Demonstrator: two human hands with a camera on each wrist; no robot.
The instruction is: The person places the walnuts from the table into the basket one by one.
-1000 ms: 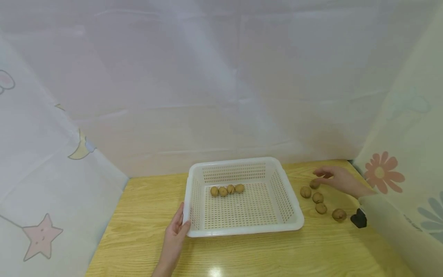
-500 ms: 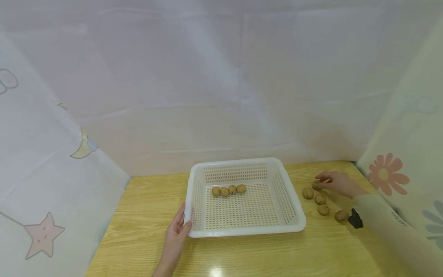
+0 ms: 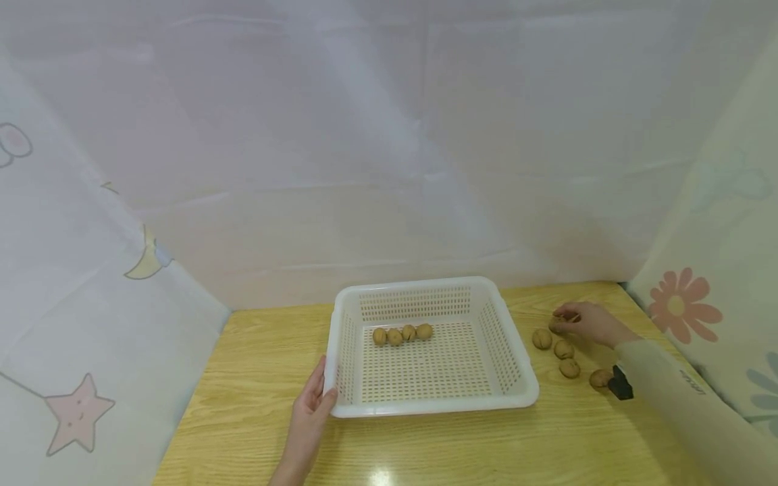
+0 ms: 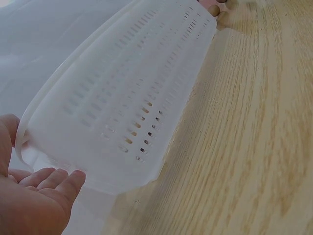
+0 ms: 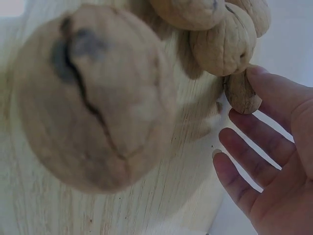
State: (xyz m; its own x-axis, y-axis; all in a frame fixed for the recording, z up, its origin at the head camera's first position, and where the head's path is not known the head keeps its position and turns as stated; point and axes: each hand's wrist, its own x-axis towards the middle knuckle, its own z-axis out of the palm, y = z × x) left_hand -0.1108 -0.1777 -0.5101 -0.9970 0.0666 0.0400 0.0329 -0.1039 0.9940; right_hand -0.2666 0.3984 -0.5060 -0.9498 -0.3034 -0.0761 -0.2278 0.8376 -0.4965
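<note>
A white plastic basket (image 3: pixel 434 408) with slotted sides stands on the table. Several walnuts (image 3: pixel 402 335) sit in a row inside it, toward the back left. My left hand (image 3: pixel 306 412) holds the basket's front left corner, thumb over the rim; in the left wrist view its fingers (image 4: pixel 73 182) lie against the outer wall. To the right of the basket, my right hand (image 3: pixel 592 322) pinches a walnut (image 5: pixel 241 94) between thumb and index finger, at the far end of a loose group. That walnut is mostly covered by the hand in the head view.
Several more walnuts (image 3: pixel 569 368) lie on the wooden table (image 3: pixel 255 378) right of the basket, one beside the black thing (image 3: pixel 620 383) at my right wrist. Pale printed cloth (image 3: pixel 389 169) hangs behind and along both sides.
My right hand has come down slightly onto the farthest walnut, its fingers closing around it. The left hand keeps its hold on the basket. The view has shifted a little.
</note>
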